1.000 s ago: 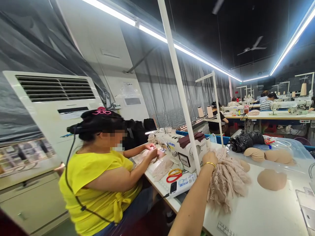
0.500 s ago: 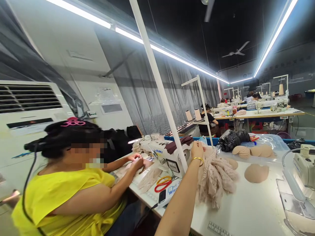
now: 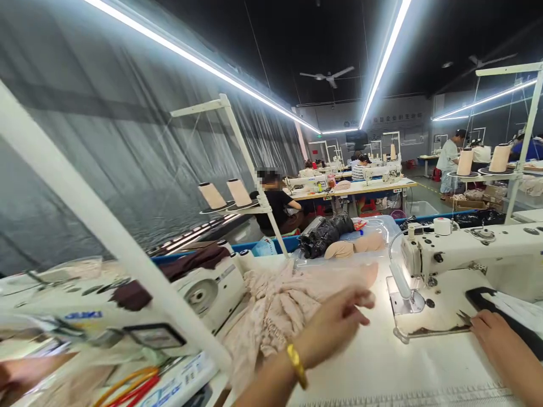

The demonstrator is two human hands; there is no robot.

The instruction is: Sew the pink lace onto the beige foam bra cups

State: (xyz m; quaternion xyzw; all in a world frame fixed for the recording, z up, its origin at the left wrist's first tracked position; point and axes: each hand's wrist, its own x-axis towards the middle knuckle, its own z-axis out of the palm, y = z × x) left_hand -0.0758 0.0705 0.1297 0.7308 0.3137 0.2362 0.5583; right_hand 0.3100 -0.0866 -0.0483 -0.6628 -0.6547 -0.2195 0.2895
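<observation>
My left hand (image 3: 335, 322), with a gold bracelet (image 3: 296, 364) on the wrist, hovers over the white table (image 3: 373, 356). Its fingers are loosely apart and nothing shows in them. Beside it lies a heap of beige lace fabric (image 3: 278, 311). Behind the fingers, a skin-coloured pad (image 3: 370, 275) is partly hidden. At the right, my right hand (image 3: 498, 336) is closed around small dark thread snips (image 3: 464, 317), whose pointed tips stick out over the bed of the sewing machine (image 3: 449, 249). Most of the snips is hidden in the hand.
A slanted white post (image 3: 106, 226) crosses the left side, before another sewing machine (image 3: 199, 294). Red-handled scissors (image 3: 131, 390) and a co-worker's hand (image 3: 25, 373) show lower left. A clear plastic tub (image 3: 384, 229) at the back bears stacked pads (image 3: 339, 249) and a black bag (image 3: 324, 234).
The view has swung right. My left hand has left the lace fabric near the post and come over the table with fingers apart. My right hand with the snips has come into view.
</observation>
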